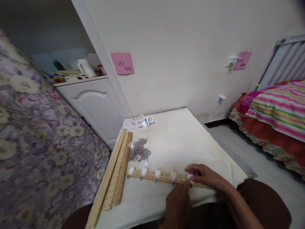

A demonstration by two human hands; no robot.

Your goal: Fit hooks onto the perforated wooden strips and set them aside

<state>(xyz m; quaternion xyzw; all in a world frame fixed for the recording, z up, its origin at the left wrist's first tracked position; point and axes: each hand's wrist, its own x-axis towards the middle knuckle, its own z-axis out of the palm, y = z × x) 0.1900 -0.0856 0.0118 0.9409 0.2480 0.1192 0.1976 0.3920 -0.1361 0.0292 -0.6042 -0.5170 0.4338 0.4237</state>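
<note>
A light wooden strip with small holes (164, 177) lies crosswise near the table's front. Several white hooks with metal loops, such as this hook (157, 175), sit along it. At its right part, both hands meet on another white hook (190, 175). My right hand (205, 175) comes from the right, its fingers bent and closed on this hook. From below, my left hand (178, 201) reaches up with its fingers together, their tips at the hook's lower edge. A loose white hook (146, 163) lies just behind the strip. The strip's right end is partly hidden under my right hand.
Several longer perforated wooden strips (118, 168) lie along the table's left side. Behind the hooks is a pile of small grey clear pieces (139, 149). Flat packages (136, 124) rest at the far left corner. A floral curtain (47, 152) hangs left; a bed (276, 111) stands right.
</note>
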